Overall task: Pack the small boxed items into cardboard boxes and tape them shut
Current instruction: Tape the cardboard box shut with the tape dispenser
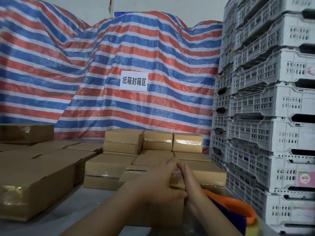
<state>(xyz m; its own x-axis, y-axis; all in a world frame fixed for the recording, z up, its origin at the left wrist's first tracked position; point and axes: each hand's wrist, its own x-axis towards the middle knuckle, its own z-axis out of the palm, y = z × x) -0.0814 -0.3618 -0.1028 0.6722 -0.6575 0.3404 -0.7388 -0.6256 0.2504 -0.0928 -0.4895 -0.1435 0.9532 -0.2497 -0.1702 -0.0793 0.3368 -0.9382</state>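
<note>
Both hands work a cardboard box (177, 186) on the desk (71, 213), just in front of the taped cartons (187, 142): left hand (163, 183) laid across its top, right hand (189, 181) edge-on beside it, fingers straight. Whether either grips, unclear. Orange tape dispenser (237, 208) sits right of the box.

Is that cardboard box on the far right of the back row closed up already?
Yes, shut. The back-row box has its flaps down flat, and a shiny strip of clear tape runs across its front face.
</note>
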